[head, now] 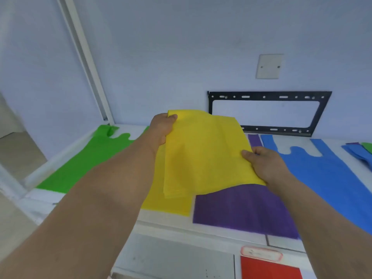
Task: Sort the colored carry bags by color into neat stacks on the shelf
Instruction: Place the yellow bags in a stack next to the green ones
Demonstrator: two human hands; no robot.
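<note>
Yellow bag (203, 154) is pinched by both hands above the white shelf (165, 222): left hand (162, 129) at its ten o'clock corner, right hand (265, 164) at four o'clock. Green bag (84, 160), purple bag (247, 210) and blue bag (326, 170) lie flat.

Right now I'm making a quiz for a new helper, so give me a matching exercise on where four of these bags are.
Things:
1. yellow bag
2. green bag
3. purple bag
4. red bag

Places:
A. far left of the shelf
B. below the shelf's front edge
C. held in the left hand and right hand
D. flat, partly under the held bag

Pairs: 1-C, 2-A, 3-D, 4-B
</note>
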